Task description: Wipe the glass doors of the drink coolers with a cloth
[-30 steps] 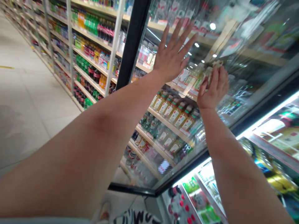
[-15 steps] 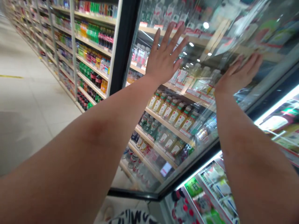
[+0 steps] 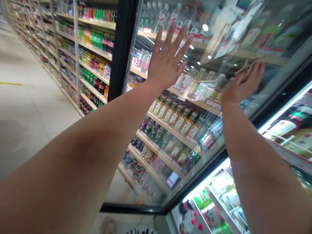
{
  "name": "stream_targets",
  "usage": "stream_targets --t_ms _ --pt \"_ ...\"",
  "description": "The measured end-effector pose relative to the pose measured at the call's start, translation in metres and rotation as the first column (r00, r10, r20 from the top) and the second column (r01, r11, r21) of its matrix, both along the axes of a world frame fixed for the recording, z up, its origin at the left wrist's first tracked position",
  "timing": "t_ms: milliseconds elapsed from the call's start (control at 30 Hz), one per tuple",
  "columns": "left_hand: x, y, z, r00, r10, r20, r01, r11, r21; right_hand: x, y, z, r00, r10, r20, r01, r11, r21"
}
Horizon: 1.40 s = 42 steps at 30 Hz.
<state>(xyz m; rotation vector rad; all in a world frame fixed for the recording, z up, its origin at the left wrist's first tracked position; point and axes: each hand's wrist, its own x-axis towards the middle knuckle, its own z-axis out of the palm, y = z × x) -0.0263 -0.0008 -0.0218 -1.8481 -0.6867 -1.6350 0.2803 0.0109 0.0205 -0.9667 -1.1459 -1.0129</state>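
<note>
A glass cooler door (image 3: 156, 185) with a black frame stands swung open in front of me. My left hand (image 3: 165, 61) lies flat on the upper part of its glass, fingers spread and holding nothing. Farther right on the same pane is my right hand (image 3: 245, 83), its fingers bent around a pale, crumpled piece of cloth (image 3: 248, 67) that is mostly hidden and blurred. Bottled drinks (image 3: 174, 112) on shelves show through or in the glass, mixed with reflections of ceiling lights.
The lit cooler (image 3: 219, 195) with packed drinks is at the lower right, behind the door's hinge side. Long shelves of bottles (image 3: 95, 39) run away on the left beside a pale tiled floor (image 3: 31, 107). A patterned garment (image 3: 142, 230) shows at the bottom edge.
The door frame and both hands sit slightly farther left in view. My right hand has shifted a little down and left, its fingers more bent. The left hand stays spread on the glass.
</note>
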Motion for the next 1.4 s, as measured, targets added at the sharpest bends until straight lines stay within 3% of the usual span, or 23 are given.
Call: stream_targets --t_ms 67,133,200,267,333,400,433,500,600,667,733,833,933,1033,1100,1267,1400 --pt "0.001 -0.002 0.0 1.0 0.012 -0.012 -0.011 1.0 0.025 -0.006 -0.009 -0.007 0.989 -0.036 0.146 0.038 0.999 -0.013" --pt "0.002 -0.005 -0.001 0.997 0.072 -0.025 -0.07 0.996 0.063 -0.017 -0.023 -0.016 0.91 -0.053 0.41 0.096 0.992 -0.084" --pt "0.004 -0.009 -0.003 0.987 0.16 -0.022 -0.157 0.983 0.097 -0.025 -0.032 -0.021 0.829 -0.043 0.557 0.144 0.98 -0.14" --pt "0.005 -0.011 -0.004 0.973 0.229 -0.024 -0.225 0.967 0.116 -0.026 -0.031 -0.019 0.874 -0.055 0.484 0.145 0.978 -0.152" --pt "0.005 -0.013 -0.004 0.961 0.274 -0.022 -0.269 0.953 0.138 -0.02 -0.024 -0.014 0.964 -0.077 0.256 0.117 0.983 -0.143" --pt "0.006 -0.014 -0.005 0.953 0.3 -0.036 -0.291 0.943 0.16 -0.015 -0.018 -0.011 0.993 -0.078 0.088 0.09 0.986 -0.141" --pt "0.006 -0.015 -0.006 0.951 0.308 -0.037 -0.299 0.94 0.163 -0.014 -0.018 -0.012 0.994 -0.076 0.08 0.087 0.986 -0.142" --pt "0.005 -0.016 -0.006 0.949 0.312 -0.052 -0.3 0.941 0.158 -0.017 -0.023 -0.02 0.964 -0.075 0.256 0.12 0.979 -0.162" --pt "0.004 -0.016 -0.007 0.959 0.278 -0.049 -0.269 0.953 0.143 -0.025 -0.031 -0.034 0.829 -0.063 0.556 0.206 0.958 -0.2" --pt "0.004 -0.012 -0.006 0.971 0.233 -0.049 -0.225 0.966 0.13 -0.025 -0.028 -0.038 0.872 -0.083 0.483 0.202 0.958 -0.202" --pt "0.004 -0.007 -0.005 0.978 0.203 -0.046 -0.196 0.973 0.118 -0.019 -0.019 -0.036 0.963 -0.107 0.245 0.152 0.974 -0.171" --pt "0.004 -0.001 -0.003 0.975 0.215 -0.051 -0.21 0.973 0.099 -0.01 -0.01 -0.031 0.994 -0.093 0.062 0.101 0.986 -0.132" --pt "0.005 -0.002 -0.003 0.969 0.239 -0.057 -0.234 0.968 0.09 -0.014 -0.017 -0.038 0.975 -0.083 0.208 0.116 0.982 -0.151" --pt "0.004 -0.005 -0.005 0.976 0.215 -0.042 -0.209 0.971 0.117 -0.024 -0.029 -0.05 0.898 -0.076 0.433 0.183 0.961 -0.209" --pt "0.003 -0.005 -0.007 0.978 0.204 -0.036 -0.197 0.97 0.14 -0.028 -0.03 -0.054 0.902 -0.085 0.423 0.186 0.961 -0.204" --pt "0.001 0.003 -0.005 0.968 0.242 -0.064 -0.236 0.968 0.087 -0.027 -0.02 -0.054 0.977 -0.12 0.178 0.14 0.984 -0.106" --pt "-0.001 0.005 -0.006 0.97 0.23 -0.08 -0.225 0.972 0.069 -0.033 -0.024 -0.061 0.924 -0.1 0.369 0.17 0.972 -0.161"
